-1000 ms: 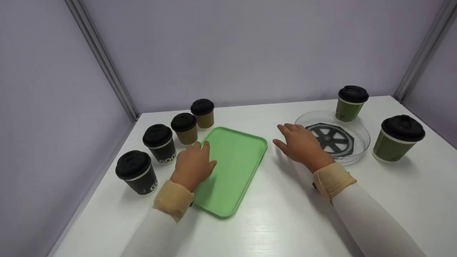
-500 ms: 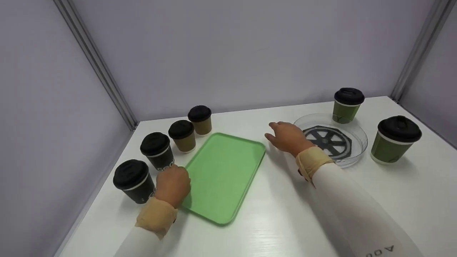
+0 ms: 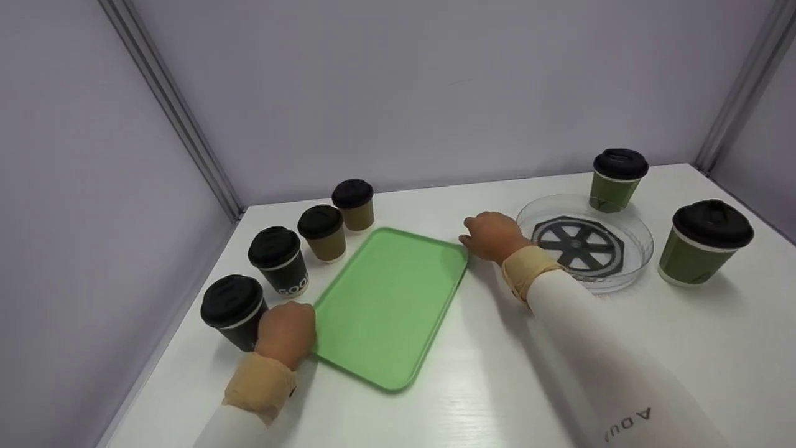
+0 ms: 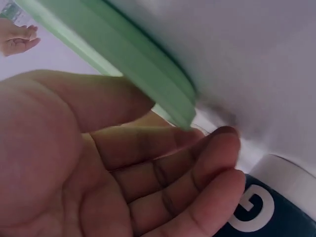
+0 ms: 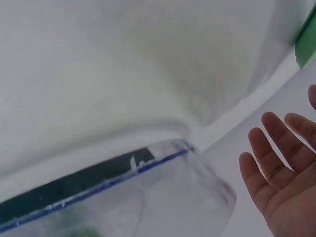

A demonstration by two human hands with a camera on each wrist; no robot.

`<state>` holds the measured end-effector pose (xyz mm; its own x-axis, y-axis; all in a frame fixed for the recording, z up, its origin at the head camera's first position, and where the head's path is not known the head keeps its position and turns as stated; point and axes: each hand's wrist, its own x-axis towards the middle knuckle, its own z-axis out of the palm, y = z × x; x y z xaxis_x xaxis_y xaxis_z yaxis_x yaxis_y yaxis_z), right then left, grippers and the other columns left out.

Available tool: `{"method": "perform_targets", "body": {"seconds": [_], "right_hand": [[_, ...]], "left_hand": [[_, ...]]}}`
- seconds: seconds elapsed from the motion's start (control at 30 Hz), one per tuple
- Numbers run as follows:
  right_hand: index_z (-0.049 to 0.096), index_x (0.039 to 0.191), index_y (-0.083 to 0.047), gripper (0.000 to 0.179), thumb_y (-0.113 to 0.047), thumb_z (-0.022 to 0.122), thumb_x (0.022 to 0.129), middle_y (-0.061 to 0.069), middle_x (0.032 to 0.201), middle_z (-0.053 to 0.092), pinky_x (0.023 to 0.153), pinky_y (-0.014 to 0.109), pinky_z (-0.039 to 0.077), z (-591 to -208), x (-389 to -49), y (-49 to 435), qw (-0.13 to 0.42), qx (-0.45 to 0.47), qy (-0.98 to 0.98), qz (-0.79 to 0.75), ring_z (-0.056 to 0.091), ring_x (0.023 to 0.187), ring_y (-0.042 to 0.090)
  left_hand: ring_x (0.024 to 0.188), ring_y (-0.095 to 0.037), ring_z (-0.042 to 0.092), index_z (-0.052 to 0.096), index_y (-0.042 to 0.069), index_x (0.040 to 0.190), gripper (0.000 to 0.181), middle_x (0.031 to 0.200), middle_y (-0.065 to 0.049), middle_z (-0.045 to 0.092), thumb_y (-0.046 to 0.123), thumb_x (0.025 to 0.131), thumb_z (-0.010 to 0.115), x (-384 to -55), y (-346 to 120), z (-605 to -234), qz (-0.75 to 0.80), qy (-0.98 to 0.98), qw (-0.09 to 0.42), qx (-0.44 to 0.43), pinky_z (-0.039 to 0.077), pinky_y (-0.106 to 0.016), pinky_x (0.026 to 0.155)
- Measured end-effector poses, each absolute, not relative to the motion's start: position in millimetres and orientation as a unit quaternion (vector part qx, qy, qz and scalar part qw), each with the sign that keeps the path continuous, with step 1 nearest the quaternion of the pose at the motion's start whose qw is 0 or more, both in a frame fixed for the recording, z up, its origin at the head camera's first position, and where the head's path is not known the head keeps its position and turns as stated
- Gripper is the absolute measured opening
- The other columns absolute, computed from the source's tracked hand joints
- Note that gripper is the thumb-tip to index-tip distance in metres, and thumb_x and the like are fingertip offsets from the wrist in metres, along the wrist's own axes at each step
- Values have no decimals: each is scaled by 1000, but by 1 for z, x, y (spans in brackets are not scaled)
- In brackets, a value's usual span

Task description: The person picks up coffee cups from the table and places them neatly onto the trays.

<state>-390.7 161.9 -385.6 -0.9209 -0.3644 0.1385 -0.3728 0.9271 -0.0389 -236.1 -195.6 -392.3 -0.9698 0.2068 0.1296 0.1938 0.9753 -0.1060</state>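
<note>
On the bench (image 3: 491, 367) before you lies the green tray (image 3: 388, 311), long side running from 7 toward 1 o'clock; clock positions are taken from its centre in the head view. Your left hand (image 3: 287, 333) is at its edge, near the 8 o'clock corner. The left wrist view shows your left fingers (image 4: 217, 158) curled, with thumb and index finger pinching the rim; firmness of hold cannot be told. Your right hand (image 3: 494, 236) is at 2 o'clock, beside the tray's far corner. Your right fingers (image 5: 286, 143) are extended and slightly spread; those in the right wrist view show a gap to the tray.

Past your right hand, toward 3 o'clock, you have the clear dish (image 3: 634, 236). A dark wheel pattern (image 3: 577, 244) shows through it; whether inside or beneath, you cannot tell.

Six lidded cups stand upright: the near black cup (image 3: 233, 311) at 9, just beside your left hand; the far black cup (image 3: 280, 264) at 10; the near brown cup (image 3: 325, 236) and far brown cup (image 3: 354, 205) about 11; the far green cup (image 3: 615, 180) at 2; the near green cup (image 3: 703, 246) close to 3.
</note>
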Motion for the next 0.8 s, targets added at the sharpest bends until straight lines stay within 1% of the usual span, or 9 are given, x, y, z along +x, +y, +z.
{"method": "perform_targets", "body": {"seconds": [0.1, 0.13, 0.23, 0.37, 0.47, 0.67, 0.8], "right_hand": [[67, 93, -2, 30, -30, 58, 97, 17, 87, 68, 73, 51, 51, -389, -391, 155, 64, 192, -979, 30, 65, 82, 34], [67, 91, -2, 29, -29, 58, 97, 16, 86, 68, 73, 50, 51, -390, -391, 153, 61, 194, -979, 29, 65, 81, 34], [69, 90, -4, 25, -26, 59, 96, 14, 85, 68, 70, 49, 51, -392, -392, 149, 43, 198, -979, 31, 64, 76, 31], [71, 88, -6, 17, -14, 57, 93, 12, 84, 68, 69, 47, 51, -395, -396, 147, 16, 209, -977, 28, 60, 71, 26], [71, 86, -6, 16, -7, 55, 91, 12, 83, 67, 70, 46, 51, -396, -397, 147, 9, 211, -977, 32, 59, 72, 26], [72, 90, -3, 17, -4, 55, 90, 15, 85, 67, 71, 47, 52, -396, -394, 146, 1, 202, -979, 31, 60, 74, 27], [72, 91, -1, 17, -3, 55, 88, 15, 84, 65, 71, 47, 52, -394, -392, 144, -3, 200, -979, 26, 58, 74, 27]], "left_hand": [[57, -31, 59, 61, 1, 66, 14, 61, -14, 57, -4, 79, 63, -237, -196, -393, 44, -991, 67, -106, 50, -46, 49], [57, -31, 59, 61, 1, 66, 14, 61, -13, 58, -5, 79, 63, -238, -195, -394, 42, -991, 64, -107, 50, -46, 49], [57, -30, 59, 61, 1, 67, 15, 61, -13, 58, -5, 80, 63, -239, -195, -396, 38, -992, 57, -109, 50, -46, 50], [59, -31, 60, 61, 0, 69, 15, 63, -14, 59, -6, 82, 62, -239, -193, -397, 33, -992, 65, -106, 51, -46, 51], [62, -34, 62, 61, -2, 71, 13, 66, -16, 60, -5, 84, 61, -241, -191, -398, 23, -993, 72, -91, 52, -47, 53], [65, -35, 64, 64, -5, 74, 12, 69, -19, 63, -5, 84, 57, -251, -188, -399, 18, -996, 75, -50, 53, -47, 56], [68, -34, 65, 66, -5, 77, 13, 74, -19, 65, -4, 86, 57, -262, -191, -399, 25, -998, 54, -37, 54, -47, 58]]}}
